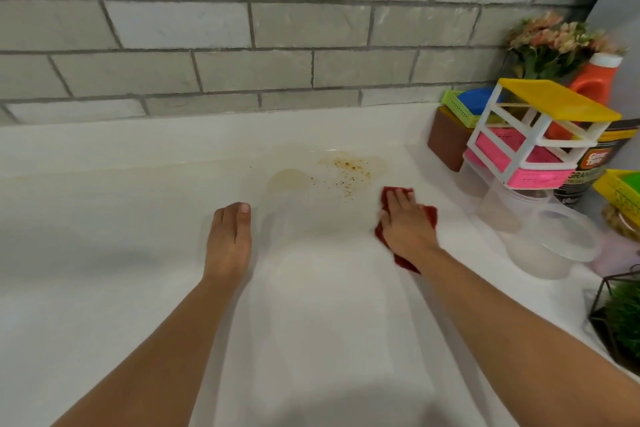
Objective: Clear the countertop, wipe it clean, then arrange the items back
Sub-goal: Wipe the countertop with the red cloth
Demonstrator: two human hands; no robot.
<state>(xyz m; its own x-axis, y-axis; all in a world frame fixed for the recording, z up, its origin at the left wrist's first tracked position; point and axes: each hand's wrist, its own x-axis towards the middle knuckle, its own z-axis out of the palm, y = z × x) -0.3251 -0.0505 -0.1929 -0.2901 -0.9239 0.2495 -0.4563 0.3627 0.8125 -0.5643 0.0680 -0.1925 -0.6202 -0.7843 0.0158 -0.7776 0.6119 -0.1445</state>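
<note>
Head view, centre right of frame: a red cloth (428, 216) is pressed flat onto the white countertop (138, 218) under the right hand (405, 222). The fingers are laid out straight across the cloth, not curled round it. Cloth edges are seen past the fingertips at the top, beside the hand at right, and below the wrist. The cloth is noted as dark red, matte and crumpled.

Just up and left of the fingertips, a pale tan stain (346, 172) scattered with brown specks is seen, apart from the cloth.

The left hand (228, 239) is rested on bare counter at centre left, fingers straight and together, nothing held.

At the right edge, a drawer organiser (533, 142) with yellow top and pink drawers, clear plastic tubs (554, 243) and an orange detergent bottle (595, 80) are crowded together.
</note>
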